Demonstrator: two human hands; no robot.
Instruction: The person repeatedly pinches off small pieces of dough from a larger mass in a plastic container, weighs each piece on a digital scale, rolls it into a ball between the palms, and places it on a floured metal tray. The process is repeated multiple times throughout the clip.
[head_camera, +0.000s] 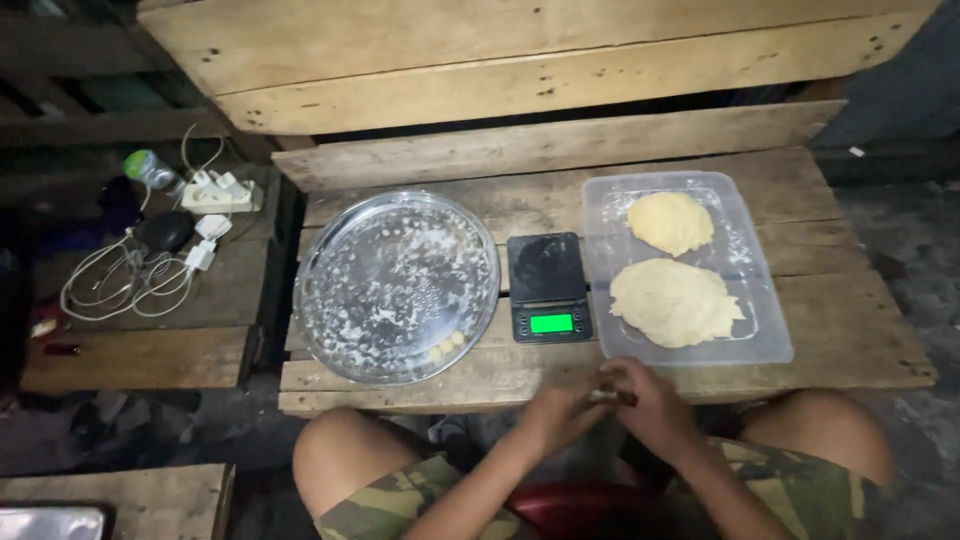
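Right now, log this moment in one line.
left hand + right hand: joined, pinching small piece | scale: bare | dough: in tub

Pale yellow on both dough slabs (672, 300) in the clear, frosted plastic tray (770, 345). Silvery round metal tray (330, 290) speckled white, with a few small yellow dough balls (446, 346). Black scale (548, 285) with a bright green display (551, 323). Weathered brown tabletop (860, 340). Green-and-tan camouflage shorts (400, 500). White cables (120, 285) and white power strip (220, 192).
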